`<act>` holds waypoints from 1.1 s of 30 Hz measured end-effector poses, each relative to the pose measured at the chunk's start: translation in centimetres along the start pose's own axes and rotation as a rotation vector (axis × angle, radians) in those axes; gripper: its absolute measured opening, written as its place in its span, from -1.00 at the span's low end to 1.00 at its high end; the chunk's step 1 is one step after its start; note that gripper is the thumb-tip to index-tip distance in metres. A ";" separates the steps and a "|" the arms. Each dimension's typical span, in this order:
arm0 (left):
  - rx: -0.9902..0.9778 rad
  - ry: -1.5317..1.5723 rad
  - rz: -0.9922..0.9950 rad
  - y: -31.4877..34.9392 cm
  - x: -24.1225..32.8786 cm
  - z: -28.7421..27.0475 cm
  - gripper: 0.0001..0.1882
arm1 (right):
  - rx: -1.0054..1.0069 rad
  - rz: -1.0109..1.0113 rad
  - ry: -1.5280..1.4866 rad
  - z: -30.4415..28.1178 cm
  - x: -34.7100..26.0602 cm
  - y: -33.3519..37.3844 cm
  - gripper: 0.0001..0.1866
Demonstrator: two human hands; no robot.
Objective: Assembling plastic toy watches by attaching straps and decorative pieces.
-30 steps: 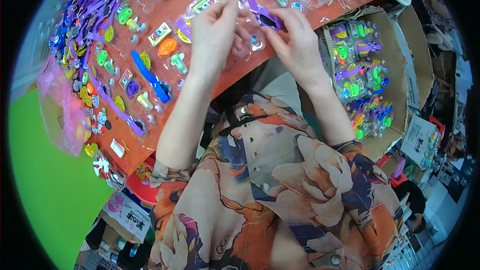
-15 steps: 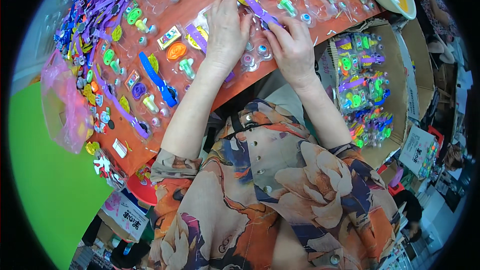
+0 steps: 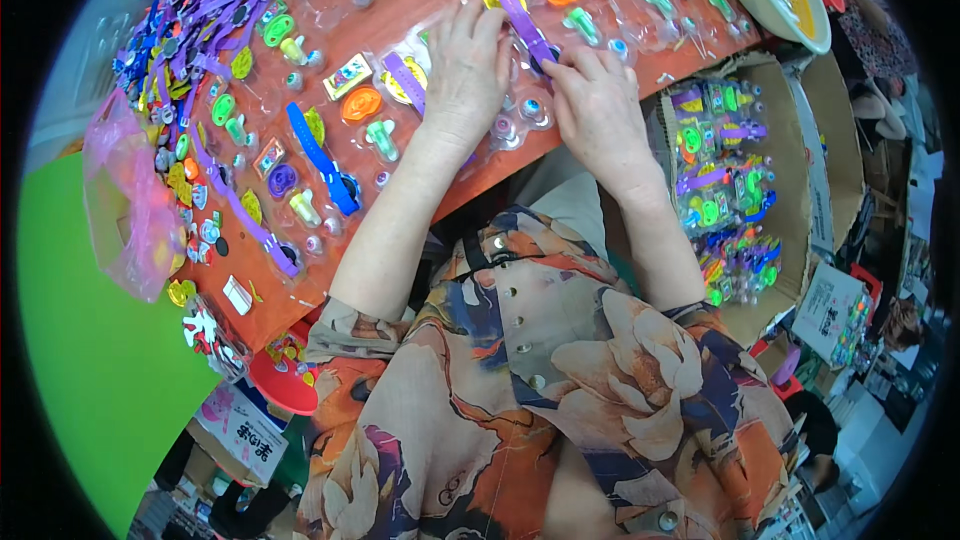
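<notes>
Purple strap [image 3: 518, 12] lies slantwise over a clear tray [image 3: 517, 132] between left hand [image 3: 464, 82], fingers extended, and right hand [image 3: 602, 105], fingers bent at its end — grips unclear — so uneven pressing could slide it off.

From where I stand, the right hand [image 3: 600, 105] contacts the near end of a purple toy watch [image 3: 517, 18]; the strap points away from the near edge of the bench [image 3: 425, 0]. The left hand [image 3: 465, 75] lies palm down over clear packaging [image 3: 518, 126]. Strap pile [image 3: 225, 0]: along the left edge.
</notes>
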State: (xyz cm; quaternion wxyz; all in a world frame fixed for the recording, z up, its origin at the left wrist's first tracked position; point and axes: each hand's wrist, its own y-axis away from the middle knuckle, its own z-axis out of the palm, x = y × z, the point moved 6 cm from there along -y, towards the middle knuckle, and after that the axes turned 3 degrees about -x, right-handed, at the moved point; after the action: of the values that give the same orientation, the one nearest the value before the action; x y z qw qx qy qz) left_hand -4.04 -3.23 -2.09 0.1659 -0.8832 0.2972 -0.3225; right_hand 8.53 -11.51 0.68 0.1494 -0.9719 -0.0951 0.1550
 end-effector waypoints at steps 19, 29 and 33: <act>-0.050 0.054 -0.102 0.2 0.4 -0.6 -0.64 | 0.066 0.031 0.004 0.9 -0.2 -1.4 -0.76; 0.016 0.120 -0.033 -5.3 -1.9 -3.8 -0.70 | 0.061 0.099 -0.107 -1.1 0.9 -1.9 -0.74; 0.120 -0.062 -0.236 -14.5 -14.4 -5.8 -0.76 | 0.152 0.092 -0.260 -3.5 1.0 -2.3 -0.74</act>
State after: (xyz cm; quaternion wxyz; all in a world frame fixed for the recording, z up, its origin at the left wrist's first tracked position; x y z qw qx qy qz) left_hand -10.74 16.38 2.44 0.1886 -0.9100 0.1662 -0.3296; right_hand 10.24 -10.00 4.32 0.2016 -0.9328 -0.0572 0.2931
